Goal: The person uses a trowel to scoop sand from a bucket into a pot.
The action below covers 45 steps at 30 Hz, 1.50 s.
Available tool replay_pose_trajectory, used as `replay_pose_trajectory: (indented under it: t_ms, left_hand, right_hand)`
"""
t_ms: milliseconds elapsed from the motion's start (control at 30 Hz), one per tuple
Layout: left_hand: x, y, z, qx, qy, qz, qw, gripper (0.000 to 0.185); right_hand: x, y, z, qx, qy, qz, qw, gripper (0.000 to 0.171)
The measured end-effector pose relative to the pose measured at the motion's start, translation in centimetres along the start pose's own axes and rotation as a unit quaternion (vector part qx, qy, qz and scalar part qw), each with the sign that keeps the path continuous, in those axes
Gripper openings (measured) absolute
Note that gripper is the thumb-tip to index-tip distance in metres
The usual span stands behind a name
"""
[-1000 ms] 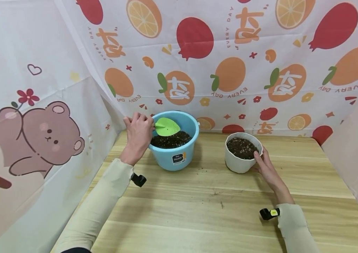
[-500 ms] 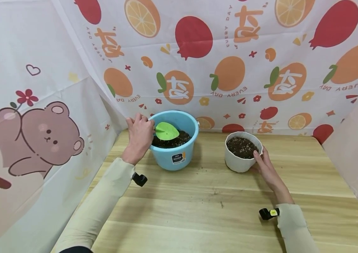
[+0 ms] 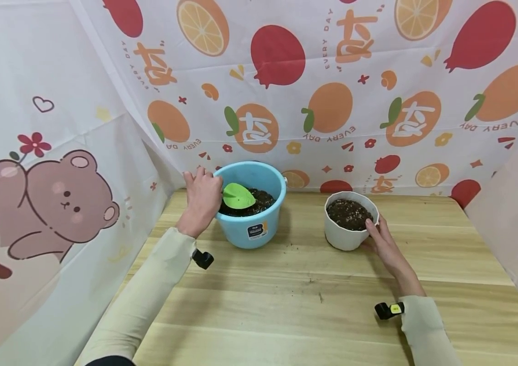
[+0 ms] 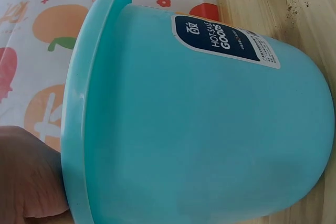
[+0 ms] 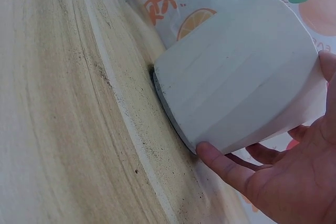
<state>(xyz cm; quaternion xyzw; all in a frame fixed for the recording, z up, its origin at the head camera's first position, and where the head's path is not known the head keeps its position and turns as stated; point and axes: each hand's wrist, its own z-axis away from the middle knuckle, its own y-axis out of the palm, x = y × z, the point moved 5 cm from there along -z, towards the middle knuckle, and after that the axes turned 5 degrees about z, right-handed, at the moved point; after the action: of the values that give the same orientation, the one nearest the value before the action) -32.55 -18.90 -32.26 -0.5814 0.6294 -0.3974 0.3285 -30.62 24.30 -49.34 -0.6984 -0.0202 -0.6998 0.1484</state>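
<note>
In the head view my left hand [image 3: 201,203] grips a green garden trowel [image 3: 238,196] at the left rim of a light blue bucket [image 3: 242,231]. The blade lies low inside, against the dark potting soil [image 3: 263,200]; the handle is hidden by the fingers. The left wrist view shows the bucket's outer wall [image 4: 184,119] and only part of the hand. My right hand [image 3: 384,244] holds the right side of a white flowerpot [image 3: 345,235], thumb at its rim and fingers along the wall. Dark soil [image 3: 349,213] fills most of the pot, which stands upright.
Both containers stand near the back of a wooden table [image 3: 295,315]. Soil crumbs [image 3: 311,280] are scattered between and in front of them. A fruit-printed cloth [image 3: 323,56] hangs behind, and a bear-printed cloth [image 3: 57,203] hangs at the left.
The trowel blade has gone down from near the bucket's rim into the bucket, tilting as it reaches the soil. The right hand and the flowerpot have stayed in place.
</note>
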Motion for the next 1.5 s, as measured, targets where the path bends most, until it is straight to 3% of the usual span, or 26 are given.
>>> replay_pose_trajectory:
  t_ms: [200,367,633,900,1167,1500]
  left_hand:
    - [-0.2,0.2,-0.5,0.043,-0.002,-0.014,0.999,0.033]
    - [-0.6,0.5,-0.6,0.085,0.004,-0.031,0.9959,0.03]
    - [-1.1,1.0,-0.6,0.114,0.008,-0.053,0.9921,0.023]
    - [-1.9,1.2,-0.9,0.116,0.013,-0.052,0.9918,0.021]
    - [-2.8,1.5,-1.0,0.1,0.022,-0.073,0.9921,0.031]
    - [-2.7,1.6,-0.8,0.1,0.004,-0.048,0.9938,0.026]
  right_hand:
    - [0.1,0.0,0.0,-0.006,-0.004,-0.004,1.0,0.07]
    - [0.2,0.0,0.1,-0.008,-0.002,0.0,1.0,0.07]
    - [0.2,0.2,0.1,-0.009,0.001,0.003,1.0,0.07]
    - [0.2,0.2,0.2,-0.009,0.005,0.004,1.0,0.07]
    - [0.1,0.1,-0.1,-0.005,-0.001,0.001,1.0,0.069]
    - [0.1,0.1,0.0,-0.009,-0.001,-0.003,1.0,0.071]
